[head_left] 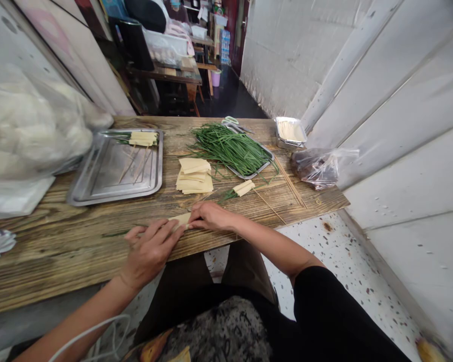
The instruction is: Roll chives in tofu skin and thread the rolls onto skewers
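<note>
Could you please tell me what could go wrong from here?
The pale sheet between the left hand and right hand might loosen if either lets go; no skewer shows through it. The nearby roll has a skewer ending near the table's edge, where the right forearm could knock it.

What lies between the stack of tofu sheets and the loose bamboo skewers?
In the head view, mainly a skewered tofu-and-chive bundle lies there; the near corner of the chive tray also reaches in.

No legible writing is showing; dark, letter-like marks (244, 315) are running across the grey print (219, 327) on the shirt (328, 306), unreadable.
</note>
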`<state>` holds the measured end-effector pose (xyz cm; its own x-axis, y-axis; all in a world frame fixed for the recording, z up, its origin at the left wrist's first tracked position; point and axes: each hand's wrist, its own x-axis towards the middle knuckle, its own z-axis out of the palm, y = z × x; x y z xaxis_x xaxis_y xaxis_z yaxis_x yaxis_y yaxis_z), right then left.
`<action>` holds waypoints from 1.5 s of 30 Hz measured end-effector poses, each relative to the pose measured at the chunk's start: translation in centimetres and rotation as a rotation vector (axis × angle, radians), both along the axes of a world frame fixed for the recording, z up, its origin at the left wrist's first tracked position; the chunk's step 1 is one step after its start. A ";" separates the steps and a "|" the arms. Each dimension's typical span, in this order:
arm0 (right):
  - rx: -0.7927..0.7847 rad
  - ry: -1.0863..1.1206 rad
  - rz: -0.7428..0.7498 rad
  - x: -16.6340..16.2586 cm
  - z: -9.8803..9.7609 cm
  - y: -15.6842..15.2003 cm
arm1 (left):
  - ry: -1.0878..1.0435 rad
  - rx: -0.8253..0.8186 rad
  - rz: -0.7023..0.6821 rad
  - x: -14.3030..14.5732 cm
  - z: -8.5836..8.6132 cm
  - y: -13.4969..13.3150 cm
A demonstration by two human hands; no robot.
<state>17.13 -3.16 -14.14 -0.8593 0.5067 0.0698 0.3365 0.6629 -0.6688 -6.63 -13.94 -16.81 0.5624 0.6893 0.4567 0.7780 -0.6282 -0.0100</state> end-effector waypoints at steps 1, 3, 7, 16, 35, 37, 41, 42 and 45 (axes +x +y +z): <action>-0.022 0.003 -0.002 0.0 0.0 0.1 | 0.000 0.000 -0.018 -0.3 -0.3 0.1; -0.063 0.009 0.000 0.0 0.1 0.3 | -0.020 -0.034 -0.051 -0.5 -0.8 0.3; -0.103 0.026 0.005 -0.1 0.4 0.7 | -0.063 -0.062 -0.023 -0.1 -1.4 0.2; 0.027 -0.056 -0.033 0.0 0.7 -0.2 | -0.102 -0.166 0.038 0.8 -1.3 0.4; 0.518 -0.271 0.002 -0.3 0.7 -2.5 | -0.046 -0.018 0.171 2.1 0.2 -0.2; 0.507 -0.271 0.005 -0.3 1.0 -2.5 | -0.073 -0.029 0.163 2.1 -0.1 -0.5; 0.455 -0.253 -0.019 -0.3 1.2 -2.0 | -0.087 -0.086 0.084 1.6 -0.4 0.1; 0.439 -0.248 -0.021 -0.4 1.2 -1.8 | -0.088 -0.094 0.078 1.6 -0.3 0.3; 0.413 -0.229 0.011 -0.3 1.0 -1.2 | -0.095 -0.106 0.093 1.4 0.1 1.1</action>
<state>16.83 -4.36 -13.18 -0.8812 0.4672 0.0715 0.4362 0.8621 -0.2579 -5.18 -12.79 -16.73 0.4516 0.7837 0.4264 0.8273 -0.5468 0.1288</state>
